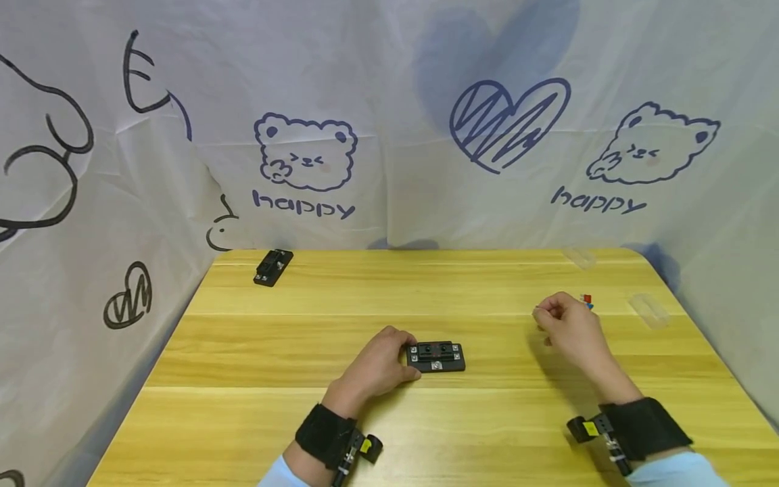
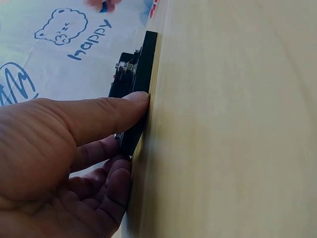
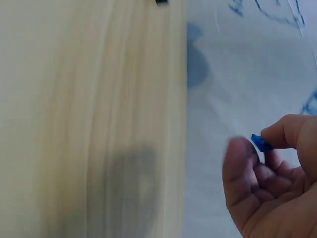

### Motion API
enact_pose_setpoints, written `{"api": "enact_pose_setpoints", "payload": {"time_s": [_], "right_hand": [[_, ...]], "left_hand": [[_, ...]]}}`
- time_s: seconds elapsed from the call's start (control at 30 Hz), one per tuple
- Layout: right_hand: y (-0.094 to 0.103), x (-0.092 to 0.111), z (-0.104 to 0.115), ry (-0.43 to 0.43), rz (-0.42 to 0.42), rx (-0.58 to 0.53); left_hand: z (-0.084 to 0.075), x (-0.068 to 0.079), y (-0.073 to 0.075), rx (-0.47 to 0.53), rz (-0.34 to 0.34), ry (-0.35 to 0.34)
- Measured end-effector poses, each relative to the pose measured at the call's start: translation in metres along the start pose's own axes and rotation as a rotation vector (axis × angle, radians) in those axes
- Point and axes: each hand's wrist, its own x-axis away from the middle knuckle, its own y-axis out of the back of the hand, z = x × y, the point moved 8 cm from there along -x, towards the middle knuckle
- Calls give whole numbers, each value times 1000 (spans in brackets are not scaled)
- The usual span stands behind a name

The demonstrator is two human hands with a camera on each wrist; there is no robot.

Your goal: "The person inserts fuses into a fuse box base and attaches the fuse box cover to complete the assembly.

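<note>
My left hand [image 1: 379, 364] grips the left end of a black terminal block [image 1: 435, 358] with metal screws, which lies on the table in the middle front. In the left wrist view, the thumb lies along the block's [image 2: 144, 64] edge and the fingers are on its other side. Off to the right, my right hand [image 1: 575, 331] is raised above the table. Its thumb and fingertip pinch a small blue plastic piece [image 3: 261, 143], seen best in the right wrist view. Small red and blue pieces [image 1: 586, 298] lie just beyond that hand, partly hidden by it.
A second black terminal block [image 1: 273, 268] lies at the back left of the wooden table [image 1: 304, 419]. Two clear plastic pieces [image 1: 648, 310] are toward the right edge. White sheets [image 1: 414, 196] with drawings stand behind and on both sides.
</note>
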Motion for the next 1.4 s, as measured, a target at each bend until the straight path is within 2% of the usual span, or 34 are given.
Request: {"api": "enact_pose_setpoints", "payload": {"time_s": [0.1,0.23,0.4,0.6,0.77,1.1,1.27,1.4], "right_hand": [[-25,-2,13,8,62,-80],[-51,-3,31,57,81,-40],[-73,-3,54,109,102,4],[-95,-6,65,78,191,-86],[-103,-8,77,127,184,-68],[-116,-3,99,313,117,148],[-121,-4,99,311,77,160],[-127,-4,101,317,88,179]], "left_hand": [[-1,0,1,-4,-5,-5],[-1,0,1,-8,-4,-9],[-1,1,1,-10,0,-5],[-1,0,1,4,-10,-7],[0,0,2,13,-17,-21],[0,-1,0,-1,-8,-28],[0,-1,0,-1,-6,-29],[1,-1,0,9,-4,-26]]}}
